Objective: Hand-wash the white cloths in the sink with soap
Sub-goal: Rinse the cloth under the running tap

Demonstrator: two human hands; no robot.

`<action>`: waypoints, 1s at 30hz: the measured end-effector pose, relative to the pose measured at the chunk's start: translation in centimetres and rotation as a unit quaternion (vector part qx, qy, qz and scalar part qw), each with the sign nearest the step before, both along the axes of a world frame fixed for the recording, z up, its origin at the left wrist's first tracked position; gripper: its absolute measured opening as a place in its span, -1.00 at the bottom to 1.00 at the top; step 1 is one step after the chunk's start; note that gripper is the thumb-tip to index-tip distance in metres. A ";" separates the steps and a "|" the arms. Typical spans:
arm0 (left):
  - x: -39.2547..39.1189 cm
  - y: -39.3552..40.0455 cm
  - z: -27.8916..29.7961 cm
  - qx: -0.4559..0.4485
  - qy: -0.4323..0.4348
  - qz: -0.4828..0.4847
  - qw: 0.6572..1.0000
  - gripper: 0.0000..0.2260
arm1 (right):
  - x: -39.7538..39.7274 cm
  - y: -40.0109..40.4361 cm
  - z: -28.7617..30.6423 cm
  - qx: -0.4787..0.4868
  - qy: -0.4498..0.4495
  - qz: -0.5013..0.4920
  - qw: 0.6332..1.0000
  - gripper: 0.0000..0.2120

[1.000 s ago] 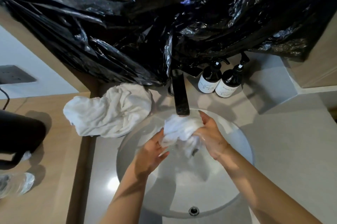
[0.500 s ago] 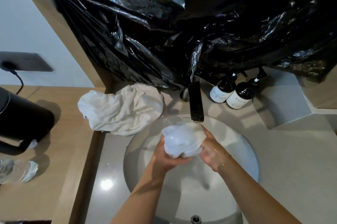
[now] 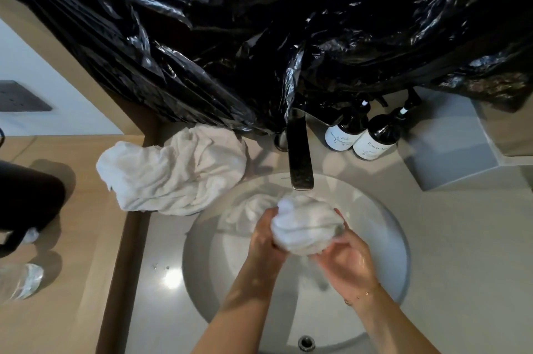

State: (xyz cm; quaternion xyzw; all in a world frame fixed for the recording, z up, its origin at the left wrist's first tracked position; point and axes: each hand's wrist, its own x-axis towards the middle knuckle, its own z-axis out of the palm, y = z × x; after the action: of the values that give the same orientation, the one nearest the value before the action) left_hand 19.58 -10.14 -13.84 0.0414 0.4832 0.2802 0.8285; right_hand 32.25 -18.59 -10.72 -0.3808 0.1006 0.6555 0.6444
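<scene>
A balled white cloth point(image 3: 306, 227) is held over the sink point(image 3: 389, 226), just under the tap point(image 3: 300, 160). It is clasped from the 9 o'clock side by the left hand point(image 3: 266, 238), whose fingers are curled round it, and from the 4 o'clock side by the right hand point(image 3: 346, 263), whose fingers are wrapped up against its underside and far edge. A thin bracelet point(image 3: 360, 296) is seen on the right wrist. More white cloth point(image 3: 245, 212) is seen lying in the basin at 10 o'clock of the ball, partly hidden behind the left hand.

A second cloth point(image 3: 173, 172) is heaped on the counter point(image 3: 461, 238) at 10 o'clock of the sink, its lower edge touching the rim. Two dark pump bottles point(image 3: 360, 134) are stood side by side at 1 o'clock of the sink, beside the tap. Black plastic sheeting point(image 3: 259, 22) is hung across the whole top of the view. A dark kettle point(image 3: 26, 203) and a clear bottle point(image 3: 20, 281) are seen at the far left edge.
</scene>
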 end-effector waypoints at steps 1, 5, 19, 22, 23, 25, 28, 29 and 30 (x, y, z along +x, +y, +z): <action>-0.1 -0.3 0.1 0.031 0.000 0.007 1.000 -0.76 | -0.2 0.3 0.7 -0.013 -0.024 0.014 1.000 -0.67; -1.2 -1.1 0.1 0.113 -0.028 -0.024 0.993 -0.58 | -0.5 1.7 0.3 -0.031 -0.120 0.065 0.990 -0.36; -1.7 0.2 1.5 0.121 -0.148 0.011 0.982 -0.46 | 1.3 1.2 -2.6 -0.013 -0.128 0.057 0.990 -0.39; -0.7 0.5 1.4 0.096 -0.116 0.004 0.989 -0.50 | 1.9 0.6 -2.6 -0.039 -0.115 0.035 0.992 -0.48; -0.3 0.5 1.3 0.091 -0.099 -0.010 0.991 -0.50 | 2.1 0.4 -2.7 -0.049 -0.113 0.024 0.992 -0.50; 0.5 0.6 1.4 0.108 -0.053 -0.037 0.992 -0.59 | 2.5 -0.1 -3.0 -0.068 -0.114 0.003 0.991 -0.55; 1.5 0.7 1.6 0.159 -0.004 -0.078 0.984 -0.75 | 2.9 -0.6 -3.2 -0.082 -0.094 -0.019 0.992 -0.59; 1.8 0.8 1.8 0.158 0.001 -0.084 0.984 -0.76 | 3.0 -0.7 -3.1 -0.085 -0.087 -0.025 0.992 -0.59; 2.1 0.9 1.8 0.160 -0.001 -0.087 0.983 -0.76 | 3.0 -0.7 -3.1 -0.088 -0.082 -0.026 0.992 -0.60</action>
State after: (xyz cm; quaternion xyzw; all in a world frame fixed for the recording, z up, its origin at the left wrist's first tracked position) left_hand 21.64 -9.22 -12.01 0.2150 0.4257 0.2807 0.8329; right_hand 35.27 -19.30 -13.85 -0.4859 0.1148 0.5936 0.6311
